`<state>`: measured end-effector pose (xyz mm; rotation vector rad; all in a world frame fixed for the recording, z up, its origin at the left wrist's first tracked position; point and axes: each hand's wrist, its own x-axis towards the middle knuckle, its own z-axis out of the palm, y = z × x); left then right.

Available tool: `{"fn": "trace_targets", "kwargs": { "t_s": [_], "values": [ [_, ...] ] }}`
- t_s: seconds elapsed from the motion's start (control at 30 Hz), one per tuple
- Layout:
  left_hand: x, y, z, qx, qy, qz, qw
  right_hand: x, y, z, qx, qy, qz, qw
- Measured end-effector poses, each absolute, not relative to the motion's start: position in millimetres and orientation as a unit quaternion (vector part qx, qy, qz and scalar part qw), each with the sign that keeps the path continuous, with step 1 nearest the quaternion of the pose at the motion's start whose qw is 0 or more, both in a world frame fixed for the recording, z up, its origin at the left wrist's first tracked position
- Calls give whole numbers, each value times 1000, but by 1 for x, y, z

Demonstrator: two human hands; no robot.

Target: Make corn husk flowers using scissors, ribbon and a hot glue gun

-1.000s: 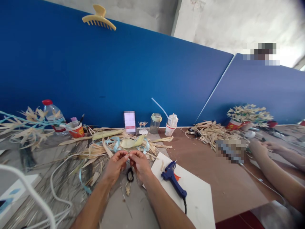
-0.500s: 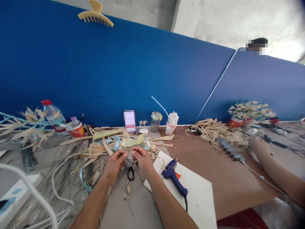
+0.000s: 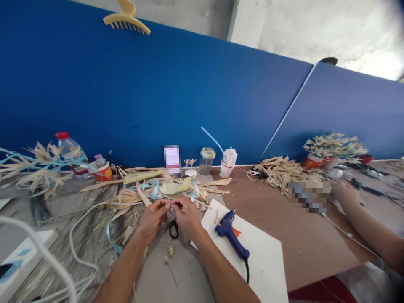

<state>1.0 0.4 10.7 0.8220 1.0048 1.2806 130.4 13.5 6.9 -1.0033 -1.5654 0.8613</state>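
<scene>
My left hand (image 3: 155, 215) and my right hand (image 3: 185, 213) meet at their fingertips over the middle of the table, both pinched closed. Whatever lies between the fingers is too small to make out. Just behind them spreads a pile of dried husks (image 3: 126, 197) with a pale green husk (image 3: 175, 186) and light blue ribbon (image 3: 155, 190). A black scissor handle (image 3: 173, 229) shows below my fingertips. To the right, a blue glue gun (image 3: 232, 235) rests on a white board (image 3: 265, 261).
Along the blue partition (image 3: 189, 92) stand a bottle (image 3: 74, 155), a red cup (image 3: 102, 171), a phone (image 3: 172, 160), a glass jar (image 3: 206, 161) and a white cup (image 3: 226, 168). White cables cross the left side. Another person's arm (image 3: 369, 223) rests at the right.
My fingertips have come closer together, with my right hand moved slightly left. The head behind the partition has sunk lower and shifted left.
</scene>
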Motion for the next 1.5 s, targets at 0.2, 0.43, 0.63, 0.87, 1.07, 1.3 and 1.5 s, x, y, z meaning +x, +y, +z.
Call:
{"fn": "trace_targets", "kwargs": {
  "t_s": [0.2, 0.43, 0.63, 0.87, 1.07, 1.3, 1.5],
  "values": [
    [5, -1, 14, 358, 437, 575, 592, 123, 22, -1, -352, -409, 652, 534],
    [4, -2, 14, 360, 436, 584, 583, 120, 19, -4, -344, -354, 706, 508],
    [4, -3, 17, 368, 430, 572, 593, 126, 21, 2, -384, -406, 623, 547],
    [4, -3, 18, 380, 427, 559, 600, 133, 20, 8, -388, -477, 581, 533],
    [3, -1, 13, 401, 434, 550, 590, 130, 18, 8, -378, -507, 572, 522],
    [2, 0, 11, 422, 451, 524, 586, 134, 19, 7, -383, -566, 522, 509],
    [3, 0, 7, 434, 458, 511, 584, 138, 18, 11, -421, -600, 485, 476]
  ]
}}
